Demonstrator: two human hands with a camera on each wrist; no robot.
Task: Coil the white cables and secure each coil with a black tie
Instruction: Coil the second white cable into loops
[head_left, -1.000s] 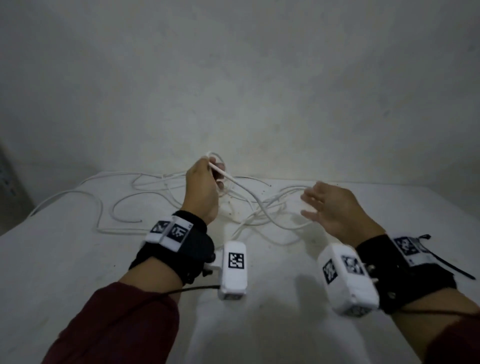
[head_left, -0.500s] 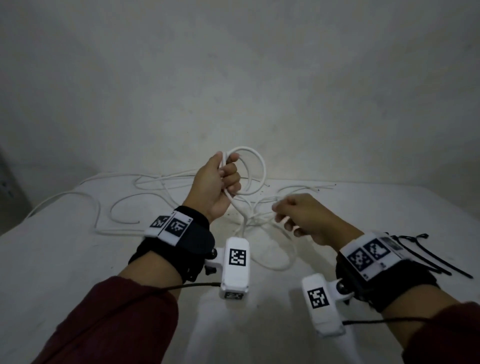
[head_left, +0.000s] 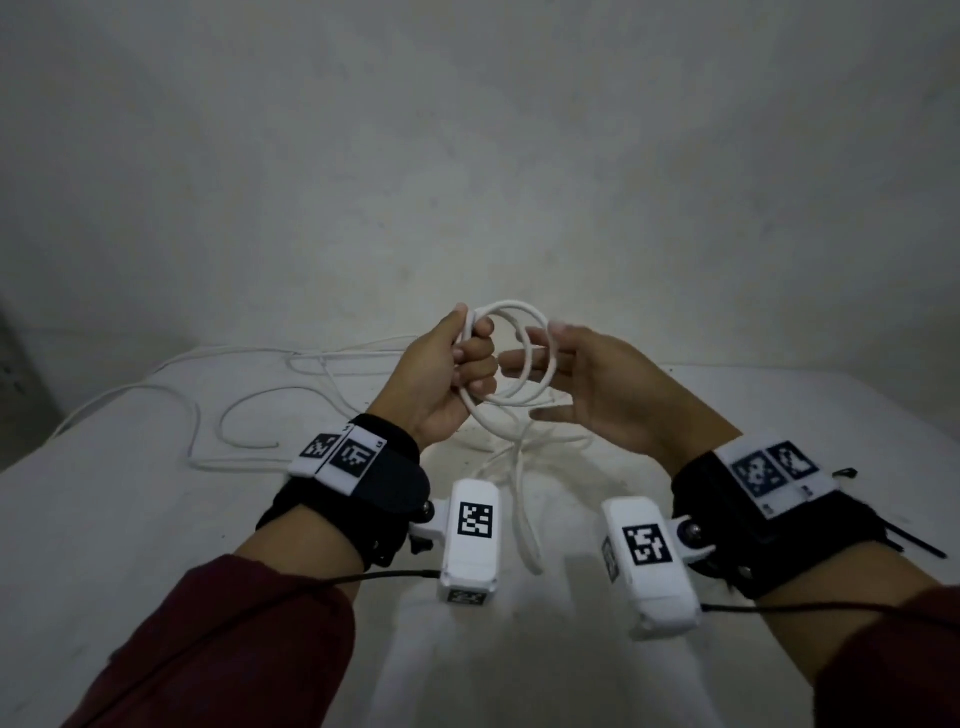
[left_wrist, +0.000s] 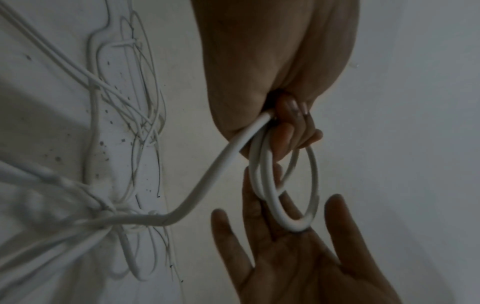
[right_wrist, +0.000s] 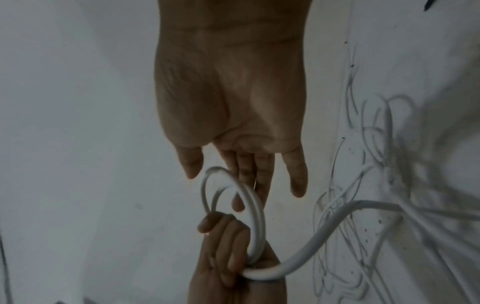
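Observation:
My left hand (head_left: 441, 374) is raised above the table and grips a small coil of white cable (head_left: 511, 305), with its fingers curled round the loops' left side. My right hand (head_left: 597, 384) faces it with straight, spread fingers that touch the coil's right side. In the left wrist view the coil (left_wrist: 315, 174) rests on the open right palm (left_wrist: 298, 257). The right wrist view shows the loops (right_wrist: 257, 222) running into the left fist (right_wrist: 223, 253). The cable's tail (head_left: 527, 525) drops from the fist to the table. Black ties (head_left: 914, 545) lie behind my right wrist.
More loose white cable (head_left: 234, 410) sprawls in loops over the white table (head_left: 130, 519), from its far left edge to a tangle under my hands. A plain wall stands close behind the table's far edge.
My left hand has lifted the coil higher and towards the middle. My right hand let go of the strand it pinched low down, rose, and now lies open against the coil.

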